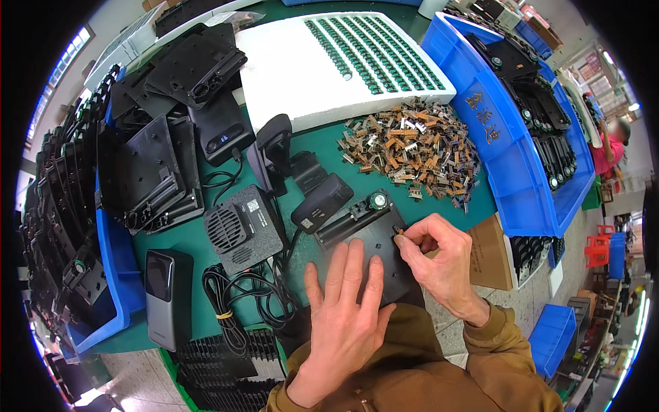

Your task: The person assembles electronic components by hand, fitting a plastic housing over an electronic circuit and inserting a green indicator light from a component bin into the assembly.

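A black plastic housing panel (391, 271) lies at the table's near edge, with a round metal-and-green part (377, 200) seated in its far corner. My left hand (343, 319) rests flat on this panel, fingers stretched out and a little apart. At the panel's right edge, my right hand (445, 261) pinches a tiny part (398, 231) between thumb and forefinger. It resembles the small metal slide switches (412, 147) heaped beyond the panel. The fingertips hide most of it.
A white foam tray (274, 62) holds rows of small green parts. Blue bins (511, 130) of black panels flank the table, and more panels (151, 165) are stacked at left. Nearby lie a speaker-like box (244, 230), coiled black cable (226, 319), a power bank (168, 299) and a headset-like device (319, 199).
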### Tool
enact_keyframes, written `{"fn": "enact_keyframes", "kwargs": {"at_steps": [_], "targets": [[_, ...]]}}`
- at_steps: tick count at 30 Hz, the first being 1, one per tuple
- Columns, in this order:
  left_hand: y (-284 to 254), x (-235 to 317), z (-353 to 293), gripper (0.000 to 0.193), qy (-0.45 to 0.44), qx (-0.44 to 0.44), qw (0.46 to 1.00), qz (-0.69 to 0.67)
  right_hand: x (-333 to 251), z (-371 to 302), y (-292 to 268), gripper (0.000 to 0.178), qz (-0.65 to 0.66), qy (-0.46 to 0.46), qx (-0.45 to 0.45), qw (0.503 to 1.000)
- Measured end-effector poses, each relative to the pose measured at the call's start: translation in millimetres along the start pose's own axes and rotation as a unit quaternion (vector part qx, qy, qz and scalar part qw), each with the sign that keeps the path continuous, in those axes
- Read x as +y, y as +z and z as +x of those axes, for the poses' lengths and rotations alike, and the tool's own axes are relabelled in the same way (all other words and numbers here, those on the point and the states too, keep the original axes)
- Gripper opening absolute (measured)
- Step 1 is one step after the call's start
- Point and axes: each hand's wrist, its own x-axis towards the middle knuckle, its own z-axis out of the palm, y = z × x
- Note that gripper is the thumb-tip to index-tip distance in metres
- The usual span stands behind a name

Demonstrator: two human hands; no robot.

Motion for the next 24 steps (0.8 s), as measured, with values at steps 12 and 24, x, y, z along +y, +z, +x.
{"fn": "enact_keyframes", "kwargs": {"at_steps": [12,24], "targets": [[-1,0,1,0.072,0.000,-0.003,1.000,0.000,-8,3,-16,0.019,0.000,0.066,-0.082,0.994],[-1,0,0,0.072,0.001,-0.001,1.000,0.005,0,13,-26,0.017,-0.038,-0.068,-0.121,0.990]]}}
